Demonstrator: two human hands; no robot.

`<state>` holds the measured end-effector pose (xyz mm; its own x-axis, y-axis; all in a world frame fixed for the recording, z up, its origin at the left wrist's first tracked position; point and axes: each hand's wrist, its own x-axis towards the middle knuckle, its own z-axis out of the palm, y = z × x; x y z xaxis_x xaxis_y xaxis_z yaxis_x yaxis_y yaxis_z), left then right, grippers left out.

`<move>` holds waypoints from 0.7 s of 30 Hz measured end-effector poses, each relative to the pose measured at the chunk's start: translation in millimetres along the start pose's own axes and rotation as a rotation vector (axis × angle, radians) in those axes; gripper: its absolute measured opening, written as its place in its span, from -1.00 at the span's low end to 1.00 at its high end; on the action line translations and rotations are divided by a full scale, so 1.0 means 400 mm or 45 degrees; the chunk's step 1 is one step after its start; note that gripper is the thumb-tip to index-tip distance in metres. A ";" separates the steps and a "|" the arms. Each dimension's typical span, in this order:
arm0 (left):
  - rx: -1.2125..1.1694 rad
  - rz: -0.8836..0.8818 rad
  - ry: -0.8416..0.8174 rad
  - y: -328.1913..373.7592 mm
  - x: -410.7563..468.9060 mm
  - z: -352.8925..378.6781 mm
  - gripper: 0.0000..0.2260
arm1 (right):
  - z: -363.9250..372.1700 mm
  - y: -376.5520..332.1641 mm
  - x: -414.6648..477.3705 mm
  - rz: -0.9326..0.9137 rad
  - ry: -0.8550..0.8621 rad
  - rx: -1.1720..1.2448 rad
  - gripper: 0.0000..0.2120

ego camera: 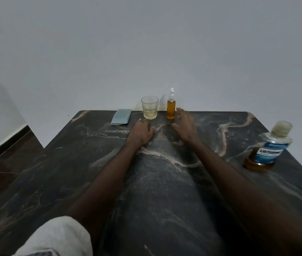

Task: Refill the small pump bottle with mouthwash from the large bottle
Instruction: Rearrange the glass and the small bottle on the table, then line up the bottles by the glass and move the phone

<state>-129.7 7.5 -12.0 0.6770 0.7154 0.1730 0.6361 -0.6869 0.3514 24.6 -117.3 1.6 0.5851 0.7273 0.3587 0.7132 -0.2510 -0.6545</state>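
Pump bottle (171, 108) looks full; we judge refilling done, our open, empty right hand (184, 124) beside it, left hand (141, 133) flat on table (72, 172).

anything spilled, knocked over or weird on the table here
Nothing stands out. The small amber pump bottle, the clear drinking glass and the large capped mouthwash bottle with the blue label all stand upright on the dark marbled table. The folded blue cloth lies flat. No puddle shows. Both hands are empty.
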 end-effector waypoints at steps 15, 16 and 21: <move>-0.620 0.465 -0.313 0.480 -0.282 0.060 -0.41 | -0.463 -0.010 -0.378 -0.554 0.922 0.171 -0.79; -0.647 0.456 -0.361 0.519 -0.293 0.071 -0.34 | -0.496 0.014 -0.395 -0.464 1.073 0.168 -0.82; -0.740 0.361 -0.290 0.641 -0.331 0.125 -0.15 | -0.588 0.179 -0.462 0.215 1.076 0.196 -0.82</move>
<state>-37.8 -269.7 9.0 0.8895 0.4297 0.1553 0.1643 -0.6180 0.7688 58.3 -420.1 44.9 0.8118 -0.0438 0.5822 0.5670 -0.1790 -0.8040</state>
